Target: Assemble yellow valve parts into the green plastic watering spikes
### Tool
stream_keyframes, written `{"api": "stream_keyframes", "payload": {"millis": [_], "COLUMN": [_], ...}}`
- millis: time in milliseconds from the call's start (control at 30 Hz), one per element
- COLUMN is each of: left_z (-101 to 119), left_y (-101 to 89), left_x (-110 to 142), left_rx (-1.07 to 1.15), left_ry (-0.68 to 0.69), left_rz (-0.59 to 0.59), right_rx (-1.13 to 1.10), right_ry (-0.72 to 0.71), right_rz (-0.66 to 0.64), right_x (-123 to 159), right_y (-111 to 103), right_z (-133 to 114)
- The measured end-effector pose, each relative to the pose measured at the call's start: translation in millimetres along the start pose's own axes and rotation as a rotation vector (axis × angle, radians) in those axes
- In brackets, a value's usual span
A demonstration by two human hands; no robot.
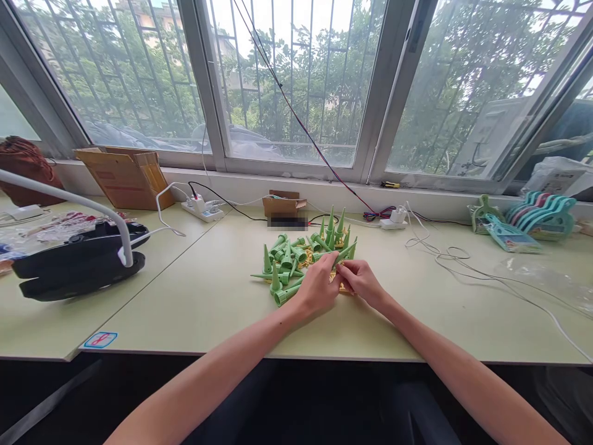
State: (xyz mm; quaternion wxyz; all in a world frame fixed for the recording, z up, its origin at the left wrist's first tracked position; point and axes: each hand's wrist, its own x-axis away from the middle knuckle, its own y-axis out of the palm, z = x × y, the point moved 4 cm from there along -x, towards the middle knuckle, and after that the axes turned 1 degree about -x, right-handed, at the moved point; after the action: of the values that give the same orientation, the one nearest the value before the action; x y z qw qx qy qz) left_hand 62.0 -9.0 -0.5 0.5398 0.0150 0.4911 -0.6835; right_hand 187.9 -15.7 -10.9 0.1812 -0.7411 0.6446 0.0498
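Note:
My left hand (pixel 319 283) is closed around a green plastic spike (pixel 343 254), whose tapered end points up and to the right. Close beside it, my right hand (pixel 364 282) has its thumb and fingers pinched together near the spike's lower end. Whatever the right fingertips grip is too small or hidden. Around and behind the hands lies a pile of similar green hollow cones (pixel 286 254), some upright, others on their sides. Small yellow-orange pieces (pixel 306 258) show among them and partly under my hands.
A small open cardboard box (pixel 283 204) stands behind the pile. Power strips (pixel 202 210) and white cables (pixel 456 256) lie along the back and right. A black lamp-like object (pixel 78 266) rests at left, near a larger carton (pixel 123 179). Teal hangers (pixel 540 216) sit at right.

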Motion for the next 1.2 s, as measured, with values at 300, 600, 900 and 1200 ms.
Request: {"api": "stream_keyframes", "payload": {"millis": [300, 600, 900, 1200], "left_z": [-1.3, 0.7, -2.7, -4.5], "left_y": [2.1, 1.2, 3.4, 4.5], "left_x": [0.8, 1.2, 1.5, 1.5], "left_rx": [-0.026, -0.045, -0.029, -0.017], "left_ry": [-0.012, -0.021, -0.015, -0.008], "left_rz": [-0.045, -0.074, -0.065, -0.035], "right_rx": [0.187, 0.364, 0.317, 0.202], "right_ry": [-0.065, -0.164, -0.106, -0.06], "right_rz": [0.051, 0.083, 0.081, 0.066], "right_x": [0.1, -0.1, 0.5, 1.2], "right_y": [-1.5, -3.4, -2.5, -1.0], "right_z": [-0.3, -2.2, -2.8, -7.2]}}
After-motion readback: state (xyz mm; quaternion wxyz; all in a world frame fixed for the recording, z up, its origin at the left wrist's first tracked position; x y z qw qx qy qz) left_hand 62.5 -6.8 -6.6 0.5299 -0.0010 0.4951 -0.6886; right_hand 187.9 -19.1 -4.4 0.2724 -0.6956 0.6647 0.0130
